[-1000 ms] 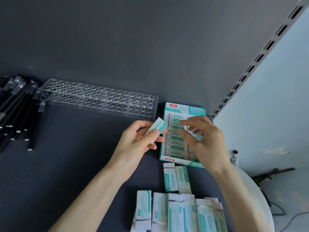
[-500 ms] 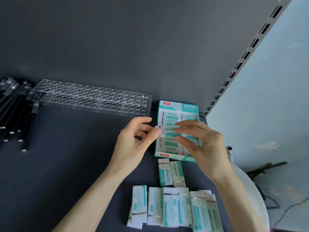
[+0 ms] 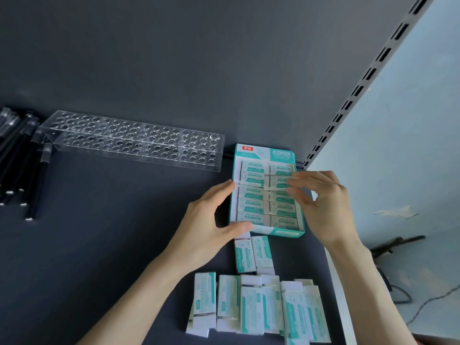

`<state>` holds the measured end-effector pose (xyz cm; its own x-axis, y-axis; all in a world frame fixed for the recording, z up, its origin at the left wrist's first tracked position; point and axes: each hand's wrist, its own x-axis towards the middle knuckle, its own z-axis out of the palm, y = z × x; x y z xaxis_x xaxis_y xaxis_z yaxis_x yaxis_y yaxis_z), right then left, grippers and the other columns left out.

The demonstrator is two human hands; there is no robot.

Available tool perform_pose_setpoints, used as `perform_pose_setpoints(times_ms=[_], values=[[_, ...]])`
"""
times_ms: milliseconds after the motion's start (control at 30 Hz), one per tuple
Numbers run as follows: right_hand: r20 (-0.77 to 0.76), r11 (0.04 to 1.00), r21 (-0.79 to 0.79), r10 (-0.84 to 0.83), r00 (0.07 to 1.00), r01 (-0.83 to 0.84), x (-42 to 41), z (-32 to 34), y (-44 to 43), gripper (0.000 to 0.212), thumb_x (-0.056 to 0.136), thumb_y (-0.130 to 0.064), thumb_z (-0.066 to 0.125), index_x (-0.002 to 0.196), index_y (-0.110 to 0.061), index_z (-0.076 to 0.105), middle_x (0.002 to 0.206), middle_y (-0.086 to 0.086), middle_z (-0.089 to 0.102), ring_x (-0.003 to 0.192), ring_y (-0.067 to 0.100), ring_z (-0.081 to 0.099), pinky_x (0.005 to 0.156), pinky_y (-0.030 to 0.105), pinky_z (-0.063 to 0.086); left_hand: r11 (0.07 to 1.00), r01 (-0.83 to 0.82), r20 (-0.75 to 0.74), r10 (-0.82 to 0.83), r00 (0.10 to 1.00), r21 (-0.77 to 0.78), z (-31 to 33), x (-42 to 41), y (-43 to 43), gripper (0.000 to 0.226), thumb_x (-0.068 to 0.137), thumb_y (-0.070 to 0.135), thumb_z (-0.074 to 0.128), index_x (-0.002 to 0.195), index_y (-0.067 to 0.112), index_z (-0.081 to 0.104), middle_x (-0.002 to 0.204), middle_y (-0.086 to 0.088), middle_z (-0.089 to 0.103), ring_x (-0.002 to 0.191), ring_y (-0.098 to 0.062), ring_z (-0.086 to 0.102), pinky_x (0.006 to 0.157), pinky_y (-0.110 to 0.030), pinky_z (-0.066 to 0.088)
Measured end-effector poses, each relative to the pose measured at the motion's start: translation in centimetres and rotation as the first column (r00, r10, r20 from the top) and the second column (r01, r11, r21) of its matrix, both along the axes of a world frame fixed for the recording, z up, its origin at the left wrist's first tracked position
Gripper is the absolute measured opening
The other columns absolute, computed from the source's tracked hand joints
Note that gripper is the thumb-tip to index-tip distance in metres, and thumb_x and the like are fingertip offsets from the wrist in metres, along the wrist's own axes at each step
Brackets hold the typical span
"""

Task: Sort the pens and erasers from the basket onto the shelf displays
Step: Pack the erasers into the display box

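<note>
A teal and white eraser display box [image 3: 263,155] lies on the dark shelf, filled with two columns of wrapped erasers. My left hand [image 3: 206,225] grips the box's left side, fingertips on the left wall and thumb at the front left corner. My right hand [image 3: 326,202] pinches one wrapped eraser [image 3: 275,183], which sits slightly tilted on the box's right column. Two loose erasers [image 3: 254,252] lie just in front of the box. A row of several more erasers [image 3: 251,307] lies nearer to me.
A clear acrylic pen rack [image 3: 132,140] with many round holes stands at the back, left of the box. Several black pens [image 3: 20,158] lie at the far left. The shelf's right edge [image 3: 336,282] runs close beside the erasers. A slotted upright [image 3: 353,95] rises at the back right.
The eraser held in my left hand has passed to my right hand and gone down onto the box's right column. My left hand has moved to the box's left side.
</note>
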<state>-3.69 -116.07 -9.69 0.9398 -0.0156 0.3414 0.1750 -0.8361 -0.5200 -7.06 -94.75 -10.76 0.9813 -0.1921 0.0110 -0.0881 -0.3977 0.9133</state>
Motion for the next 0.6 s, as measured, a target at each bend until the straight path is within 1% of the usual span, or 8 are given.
perform_pose_setpoints(times_ms=[33, 133, 233, 300, 400, 500, 567, 600], values=[[0.004, 1.0, -0.018, 0.0, 1.0, 0.0, 0.2, 0.0, 0.0, 0.015, 0.08, 0.001, 0.069, 0.092, -0.006, 0.074, 0.104, 0.004, 0.069, 0.098, 0.023, 0.052, 0.078, 0.021, 0.038, 1.0, -0.004, 0.0, 0.004, 1.0, 0.002, 0.0, 0.0, 0.0, 0.077, 0.074, 0.029, 0.077, 0.142, 0.027, 0.04, 0.144, 0.023, 0.039, 0.132, 0.008, 0.033, 0.113, -0.027, 0.03], [-0.007, 0.996, -0.089, 0.009, 1.0, -0.01, 0.7, 0.0, 0.1, 0.013, 0.079, 0.003, 0.068, 0.087, -0.005, 0.074, 0.101, 0.005, 0.069, 0.096, 0.025, 0.052, 0.075, 0.026, 0.04, 1.0, -0.008, 0.0, 0.008, 1.0, 0.006, 0.0, 0.0, 0.0, 0.077, 0.075, 0.027, 0.077, 0.142, 0.027, 0.04, 0.141, 0.025, 0.039, 0.131, 0.009, 0.034, 0.112, -0.023, 0.03], [-0.01, 0.981, -0.191, 0.019, 1.0, -0.021, 1.1, -0.1, 0.4, 0.013, 0.079, 0.007, 0.063, 0.079, -0.003, 0.072, 0.096, 0.006, 0.068, 0.09, 0.026, 0.051, 0.065, 0.032, 0.046, 1.0, -0.007, -0.005, 0.007, 1.0, 0.01, 0.0, 0.0, 0.0, 0.077, 0.075, 0.027, 0.077, 0.142, 0.027, 0.04, 0.143, 0.023, 0.039, 0.131, 0.009, 0.033, 0.111, -0.021, 0.03], [-0.012, 0.977, -0.21, 0.018, 1.0, -0.021, 1.2, -0.1, 0.6, 0.014, 0.079, 0.008, 0.061, 0.076, -0.001, 0.071, 0.094, 0.007, 0.068, 0.087, 0.025, 0.051, 0.061, 0.034, 0.047, 1.0, -0.007, -0.005, 0.007, 1.0, 0.012, 0.1, 0.0, 0.0, 0.077, 0.075, 0.027, 0.077, 0.142, 0.027, 0.039, 0.144, 0.023, 0.039, 0.131, 0.009, 0.033, 0.111, -0.021, 0.03], [-0.029, 0.975, -0.222, -0.003, 1.0, -0.003, 1.3, -0.1, 0.7, 0.014, 0.081, 0.005, 0.059, 0.079, -0.001, 0.071, 0.098, 0.007, 0.067, 0.089, 0.025, 0.05, 0.065, 0.032, 0.044, 1.0, -0.004, -0.01, 0.004, 1.0, 0.013, 0.1, 0.1, 0.0, 0.077, 0.075, 0.027, 0.077, 0.142, 0.027, 0.039, 0.143, 0.023, 0.039, 0.131, 0.007, 0.035, 0.112, -0.025, 0.032], [-0.051, 0.97, -0.243, -0.016, 0.999, 0.003, 1.4, 0.0, 0.6, 0.012, 0.085, -0.003, 0.06, 0.088, -0.006, 0.072, 0.105, 0.004, 0.065, 0.094, 0.023, 0.046, 0.073, 0.028, 0.038, 1.0, 0.004, -0.016, -0.004, 1.0, 0.009, 0.2, 0.0, 0.1, 0.077, 0.075, 0.027, 0.077, 0.142, 0.028, 0.04, 0.141, 0.024, 0.039, 0.131, 0.003, 0.037, 0.112, -0.031, 0.033], [-0.051, 0.979, -0.204, -0.01, 0.999, -0.001, 1.0, 0.3, 0.6, 0.014, 0.085, -0.01, 0.064, 0.096, -0.009, 0.072, 0.109, 0.001, 0.063, 0.095, 0.018, 0.042, 0.078, 0.024, 0.035, 1.0, 0.011, -0.015, -0.01, 1.0, 0.02, 0.4, 0.0, 0.1, 0.077, 0.075, 0.029, 0.077, 0.142, 0.027, 0.04, 0.14, 0.021, 0.042, 0.129, 0.002, 0.04, 0.111, -0.034, 0.035], [-0.035, 0.989, -0.151, 0.0, 0.999, -0.006, 0.5, 0.6, 0.7, 0.014, 0.084, -0.011, 0.066, 0.097, -0.01, 0.072, 0.107, 0.001, 0.063, 0.092, 0.015, 0.041, 0.076, 0.02, 0.034, 1.0, 0.008, -0.016, -0.007, 1.0, 0.028, 0.5, -0.1, 0.1, 0.075, 0.074, 0.031, 0.077, 0.141, 0.028, 0.041, 0.137, 0.02, 0.044, 0.127, 0.003, 0.041, 0.11, -0.034, 0.036]])
